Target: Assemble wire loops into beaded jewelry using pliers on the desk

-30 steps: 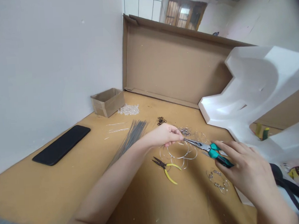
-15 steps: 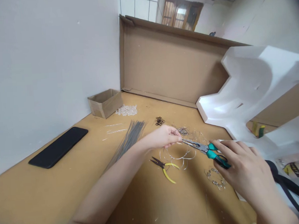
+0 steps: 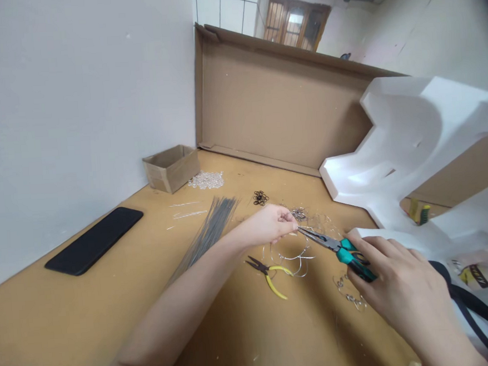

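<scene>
My left hand [image 3: 278, 224] pinches a piece of thin wire [image 3: 291, 256], whose loops hang below the fingers. Teal-handled long-nose pliers [image 3: 330, 242] are gripped in my right hand [image 3: 396, 272], and their tips meet the left fingertips. Whether the jaws are closed on the wire is too small to make out. Yellow-handled pliers [image 3: 271, 273] lie on the table under the left wrist, jaws toward the left. A bundle of straight grey wires [image 3: 214, 229] passes partly behind my left forearm. To the right, a ring of bent wire [image 3: 352, 298] is partly covered by my right hand.
Behind the hands lie black rings [image 3: 260, 198] and a tangle of wire pieces [image 3: 299, 213]. A small cardboard box [image 3: 171, 171] stands beside clear beads [image 3: 206, 179]. A black phone-like slab [image 3: 95, 241] is at left, white foam [image 3: 399, 133] at right, and a large cardboard tray [image 3: 280, 102] at the back.
The hanging wire loops have shifted and look less spread out on the right. My right hand and the pliers have moved slightly; the left hand stays nearly in place.
</scene>
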A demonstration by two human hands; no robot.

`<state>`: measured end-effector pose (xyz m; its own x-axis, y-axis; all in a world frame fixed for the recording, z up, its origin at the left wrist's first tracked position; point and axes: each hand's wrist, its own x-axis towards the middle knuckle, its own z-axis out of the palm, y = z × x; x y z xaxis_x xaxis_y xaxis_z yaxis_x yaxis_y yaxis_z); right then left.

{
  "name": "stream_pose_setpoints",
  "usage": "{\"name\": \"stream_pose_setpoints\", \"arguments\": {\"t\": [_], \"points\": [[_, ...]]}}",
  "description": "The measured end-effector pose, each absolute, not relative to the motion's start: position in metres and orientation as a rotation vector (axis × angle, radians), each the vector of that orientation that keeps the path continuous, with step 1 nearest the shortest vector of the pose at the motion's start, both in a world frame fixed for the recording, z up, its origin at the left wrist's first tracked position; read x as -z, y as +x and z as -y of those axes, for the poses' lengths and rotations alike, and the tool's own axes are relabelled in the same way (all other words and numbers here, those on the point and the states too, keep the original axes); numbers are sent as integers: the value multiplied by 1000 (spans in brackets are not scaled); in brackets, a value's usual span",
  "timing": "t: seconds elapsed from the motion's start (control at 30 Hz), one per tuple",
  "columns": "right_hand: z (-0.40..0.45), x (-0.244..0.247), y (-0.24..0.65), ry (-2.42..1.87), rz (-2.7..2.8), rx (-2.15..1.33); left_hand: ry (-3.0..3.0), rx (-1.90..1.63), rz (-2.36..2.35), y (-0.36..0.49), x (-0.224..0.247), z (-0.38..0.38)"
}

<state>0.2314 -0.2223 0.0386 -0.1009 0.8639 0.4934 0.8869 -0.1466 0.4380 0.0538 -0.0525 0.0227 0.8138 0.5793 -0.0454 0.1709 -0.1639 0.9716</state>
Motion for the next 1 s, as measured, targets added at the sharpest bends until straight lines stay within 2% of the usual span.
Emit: {"name": "stream_pose_setpoints", "arguments": {"t": [1.0], "points": [[223, -33, 222, -2187, 1873, 999, 1695, -471, -621, 56, -22, 58]]}}
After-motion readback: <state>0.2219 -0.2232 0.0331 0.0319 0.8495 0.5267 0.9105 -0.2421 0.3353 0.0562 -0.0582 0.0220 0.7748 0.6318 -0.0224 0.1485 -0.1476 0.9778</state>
